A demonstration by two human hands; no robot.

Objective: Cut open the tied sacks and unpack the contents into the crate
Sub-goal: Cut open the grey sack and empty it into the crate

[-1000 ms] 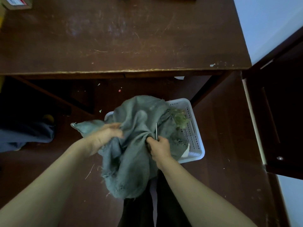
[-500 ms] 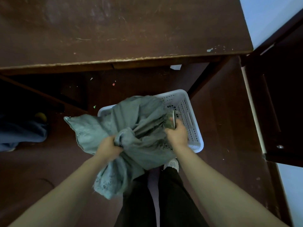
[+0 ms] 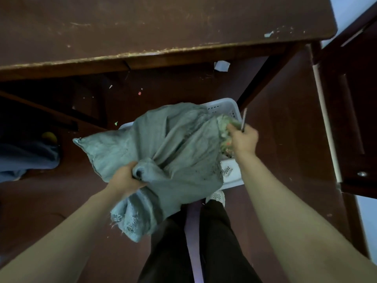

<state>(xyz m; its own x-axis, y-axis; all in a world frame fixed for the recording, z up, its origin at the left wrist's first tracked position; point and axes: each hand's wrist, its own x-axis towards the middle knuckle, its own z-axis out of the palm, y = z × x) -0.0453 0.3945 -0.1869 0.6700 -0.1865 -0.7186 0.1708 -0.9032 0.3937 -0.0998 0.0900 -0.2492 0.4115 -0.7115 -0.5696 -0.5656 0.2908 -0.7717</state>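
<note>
Head view: sack (image 3: 163, 144) hides most of crate (image 3: 224, 104); right hand's (image 3: 243, 139) tool (image 3: 244, 119) blurred.

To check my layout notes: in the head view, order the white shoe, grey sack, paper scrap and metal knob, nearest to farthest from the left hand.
1. grey sack: gripped by the left hand.
2. white shoe: lower, to its right.
3. paper scrap: beneath the table edge.
4. metal knob: far right.
</note>
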